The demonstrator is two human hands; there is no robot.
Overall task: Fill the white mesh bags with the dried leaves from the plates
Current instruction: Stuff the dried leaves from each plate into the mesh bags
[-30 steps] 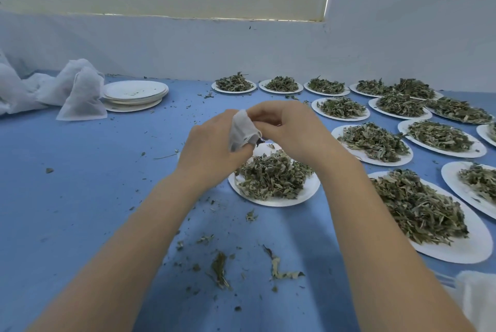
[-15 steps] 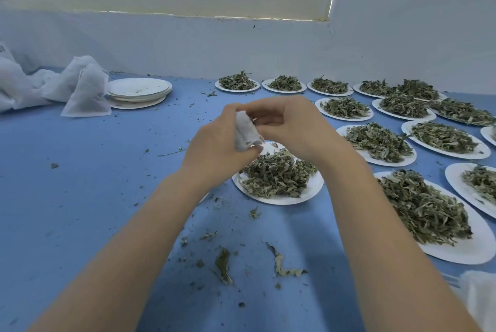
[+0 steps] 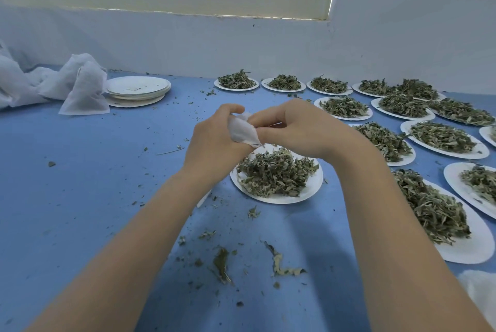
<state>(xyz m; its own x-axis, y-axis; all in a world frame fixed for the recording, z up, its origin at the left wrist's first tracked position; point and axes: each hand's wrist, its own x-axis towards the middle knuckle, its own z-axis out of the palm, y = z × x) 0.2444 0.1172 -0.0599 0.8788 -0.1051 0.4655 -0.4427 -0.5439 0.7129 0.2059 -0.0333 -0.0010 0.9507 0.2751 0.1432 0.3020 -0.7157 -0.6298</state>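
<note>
A small white mesh bag (image 3: 243, 131) is pinched between both my hands above the blue table. My left hand (image 3: 214, 143) wraps around its left side, and my right hand (image 3: 292, 127) grips its right edge with the fingertips. Just below them sits a white plate (image 3: 314, 188) heaped with dried green leaves (image 3: 273, 173). How much is inside the bag is hidden by my fingers.
Several more plates of dried leaves (image 3: 440, 138) fill the right side and far edge. A stack of empty plates (image 3: 137, 88) and a pile of white mesh bags (image 3: 77, 90) lie far left. Loose leaf scraps (image 3: 222, 264) dot the blue table (image 3: 80, 197).
Both hands have lifted slightly and drawn closer together around the bag. The bag has been turned and bunched tighter between the fingers.
</note>
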